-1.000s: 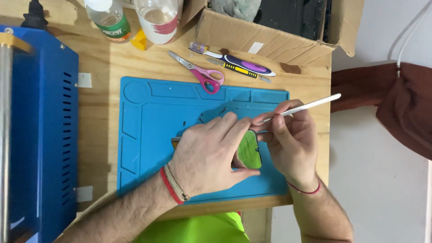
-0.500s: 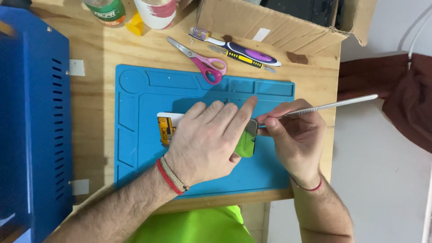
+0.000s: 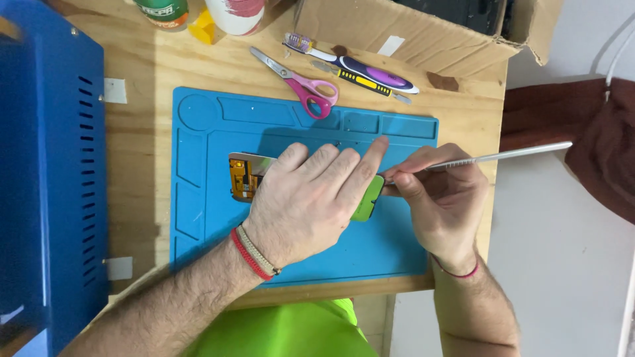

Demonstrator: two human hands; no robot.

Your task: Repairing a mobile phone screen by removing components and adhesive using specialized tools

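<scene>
**Hands on a flat device at the centre of the work mat**

Left hand [image 3: 311,198] lies palm down, fingers together and extended, pressing a flat device [image 3: 246,175] onto the blue work mat [image 3: 211,218]. Most of the device is hidden under the hand; an end with orange flex parts shows at its left, and a green edge [image 3: 367,198] at its right. Its long axis therefore runs left to right across the mat. Right hand [image 3: 440,201] is closed in a pencil-like pinch on a slim metal tool [image 3: 503,155], whose shaft points out to the right while its tip meets the green end of the device, just beside the left index finger. The working end thus lies immediately left of the right hand, which is the nearer of the two to that edge.

On the wooden table [image 3: 142,139], beyond the far edge of the mat, lie pink-handled scissors [image 3: 305,84], a toothbrush [image 3: 357,64] and a cardboard box [image 3: 397,26]. A blue metal case [image 3: 40,172] stands at the left.
</scene>
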